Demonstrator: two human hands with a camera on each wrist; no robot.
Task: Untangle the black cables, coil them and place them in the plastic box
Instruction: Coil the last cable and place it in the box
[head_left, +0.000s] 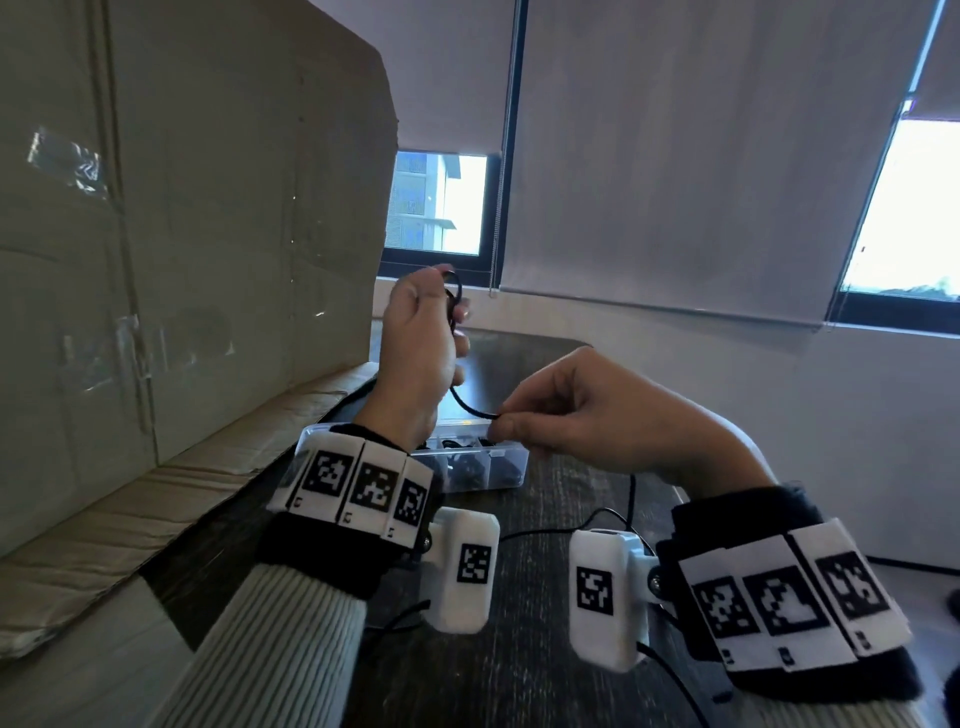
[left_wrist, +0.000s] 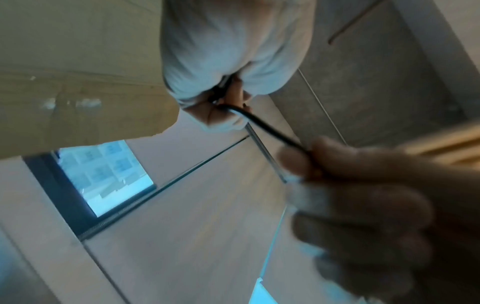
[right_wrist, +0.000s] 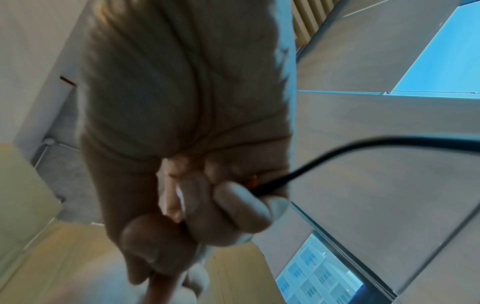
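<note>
A black cable (head_left: 470, 408) is held up in the air between both hands, above the clear plastic box (head_left: 506, 460). The left hand (head_left: 423, 345) is raised, fingers curled round a small loop of the cable at its top. From there the cable hangs down and sags across to the right hand (head_left: 587, 415), which pinches it between thumb and fingertips; the right wrist view shows the cable leaving that pinch in a curve. The other fingers of the right hand are curled in.

The box sits on the dark wood-grain surface (head_left: 524, 597), toward its far edge and partly behind the left wrist. Its lid is off or open, and it is split into compartments; dark coiled things lie in several of them, too hidden to count. Thin black leads trail across the surface near the two white wrist cameras, one on each wrist, beside bands of black-and-white markers.

One large cardboard sheet (head_left: 182, 234) stands along the left edge of the surface, taped in places, its folded flap lying flat on the surface. Behind, the room has a pale wall with grey roller blinds (head_left: 675, 156) drawn most of the way down over two windows; a building shows through the left one (head_left: 441, 202).
</note>
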